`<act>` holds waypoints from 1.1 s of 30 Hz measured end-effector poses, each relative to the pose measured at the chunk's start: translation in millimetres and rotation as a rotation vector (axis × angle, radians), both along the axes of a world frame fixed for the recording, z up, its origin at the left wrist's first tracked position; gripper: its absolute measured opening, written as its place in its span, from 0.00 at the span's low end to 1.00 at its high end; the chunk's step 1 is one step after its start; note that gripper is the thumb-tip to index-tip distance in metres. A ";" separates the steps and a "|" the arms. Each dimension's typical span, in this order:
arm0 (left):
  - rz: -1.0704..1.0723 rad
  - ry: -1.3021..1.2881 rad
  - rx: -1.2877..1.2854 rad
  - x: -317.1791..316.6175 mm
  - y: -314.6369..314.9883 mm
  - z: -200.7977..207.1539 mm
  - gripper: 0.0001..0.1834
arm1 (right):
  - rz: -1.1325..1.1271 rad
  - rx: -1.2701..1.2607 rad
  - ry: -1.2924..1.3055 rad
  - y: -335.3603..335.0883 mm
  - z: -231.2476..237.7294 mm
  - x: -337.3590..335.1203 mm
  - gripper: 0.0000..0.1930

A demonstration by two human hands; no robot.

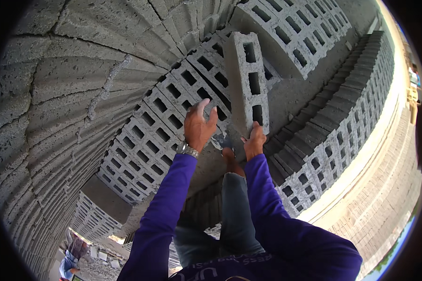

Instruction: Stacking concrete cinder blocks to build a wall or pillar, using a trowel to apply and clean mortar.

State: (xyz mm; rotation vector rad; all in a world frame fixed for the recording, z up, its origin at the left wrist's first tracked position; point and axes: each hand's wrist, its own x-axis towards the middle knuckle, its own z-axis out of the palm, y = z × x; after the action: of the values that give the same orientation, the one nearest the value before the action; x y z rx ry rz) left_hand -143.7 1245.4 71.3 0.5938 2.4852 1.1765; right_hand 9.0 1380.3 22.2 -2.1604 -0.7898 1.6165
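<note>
A grey hollow concrete block with three rectangular holes stands tilted in front of me. My right hand grips its near end, the fingers at the lowest hole and the thumb along the side. To the left, my left hand is held over a row of hollow blocks, its fingers apart and nothing in them. A metal watch circles that wrist. Whether the left fingertips touch the row beneath cannot be made out.
A tall wall of stacked blocks rises on the left. More block stacks stand at the upper right and along the right. My bare foot is between them. Another person is at the far lower left, near rubble.
</note>
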 end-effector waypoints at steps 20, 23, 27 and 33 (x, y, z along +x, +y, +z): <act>-0.429 0.344 -0.533 -26.4 76.4 -87.7 0.07 | 0.516 -0.072 0.146 -93.1 8.5 73.7 0.27; -0.353 0.236 -0.335 0.3 68.4 -42.5 0.07 | 0.695 0.171 -0.061 -39.3 52.1 108.1 0.28; 0.206 0.098 -0.206 74.9 -74.9 -14.6 0.15 | 0.954 0.331 -0.517 -46.3 109.3 107.3 0.21; 0.920 -0.488 -0.432 177.0 -277.2 22.3 0.25 | 1.801 0.532 -0.391 -167.6 120.1 -3.4 0.23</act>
State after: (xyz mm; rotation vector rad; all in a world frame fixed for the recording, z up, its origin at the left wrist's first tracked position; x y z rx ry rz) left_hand 33.3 968.2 93.6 -0.9299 2.4403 0.8093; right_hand 5.7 1212.7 142.3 -1.0241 -3.2886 0.9616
